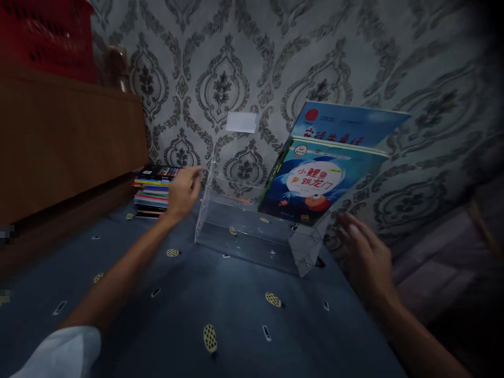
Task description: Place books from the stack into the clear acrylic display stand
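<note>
A clear acrylic book rack [244, 231] stands on the dark blue patterned cloth. At its right end, a blue picture book [311, 184] with a red fish on the cover leans back in the rack. Behind it rises a larger blue book [350, 123] with red lettering. My left hand [183, 191] is between the rack's left end and a stack of books [151, 197], its fingers loosely bent with a gap showing and nothing visible in them. Beside the rack's right end, my right hand [368, 257] holds nothing; its fingers are stretched out and slightly blurred.
A wooden cabinet [71, 147] runs along the left, with a red plastic basket [47, 42] on top. Behind the rack is a patterned wall [220, 79] with a white card [241, 122] on it. The cloth's right edge slopes down past my right arm.
</note>
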The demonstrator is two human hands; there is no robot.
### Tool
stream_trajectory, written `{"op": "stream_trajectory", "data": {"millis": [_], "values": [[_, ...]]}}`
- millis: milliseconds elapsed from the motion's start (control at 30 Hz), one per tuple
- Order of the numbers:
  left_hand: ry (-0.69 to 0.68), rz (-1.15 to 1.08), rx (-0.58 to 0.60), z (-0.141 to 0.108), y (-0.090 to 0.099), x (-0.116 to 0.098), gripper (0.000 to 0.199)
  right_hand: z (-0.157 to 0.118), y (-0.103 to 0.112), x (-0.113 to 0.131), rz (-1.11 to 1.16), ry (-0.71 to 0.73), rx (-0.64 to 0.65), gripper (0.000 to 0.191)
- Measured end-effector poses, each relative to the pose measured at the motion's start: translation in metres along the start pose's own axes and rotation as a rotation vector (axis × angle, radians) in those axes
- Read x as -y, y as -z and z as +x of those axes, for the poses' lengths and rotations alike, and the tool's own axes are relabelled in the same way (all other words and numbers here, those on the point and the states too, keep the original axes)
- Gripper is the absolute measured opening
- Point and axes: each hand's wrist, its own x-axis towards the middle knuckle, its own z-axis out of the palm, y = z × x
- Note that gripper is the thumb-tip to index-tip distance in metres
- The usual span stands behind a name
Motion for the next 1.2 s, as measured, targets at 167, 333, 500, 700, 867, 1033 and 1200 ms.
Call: {"op": "stream_trajectory", "data": {"millis": [167, 333, 500, 700, 867, 1033, 1200], "values": [[0.268, 0.288, 0.205, 0.041, -0.011, 0.088, 0.052, -0.088, 0.020, -0.017, -0.217, -0.126, 0.235, 0.047], [0.189, 0.417, 0.501, 0.061, -0.038, 0.103, 0.064, -0.122, 0.030, -0.051, -0.303, -0.209, 0.437, 0.050], [0.117, 0.474, 0.540, 0.050, -0.031, 0.100, 0.065, -0.122, 0.036, -0.061, -0.306, -0.227, 0.498, 0.051], [0.001, 0.536, 0.549, 0.030, -0.012, 0.115, 0.061, -0.121, 0.033, -0.059, -0.309, -0.269, 0.539, 0.058], [0.005, 0.554, 0.553, 0.040, -0.015, 0.110, 0.056, -0.122, 0.029, -0.050, -0.272, -0.249, 0.551, 0.058], [0.014, 0.612, 0.539, 0.043, -0.014, 0.087, 0.045, -0.123, 0.027, -0.048, -0.279, -0.221, 0.557, 0.059], [-0.033, 0.620, 0.561, 0.026, 0.009, 0.081, 0.038, -0.124, 0.028, -0.052, -0.268, -0.199, 0.585, 0.060]]}}
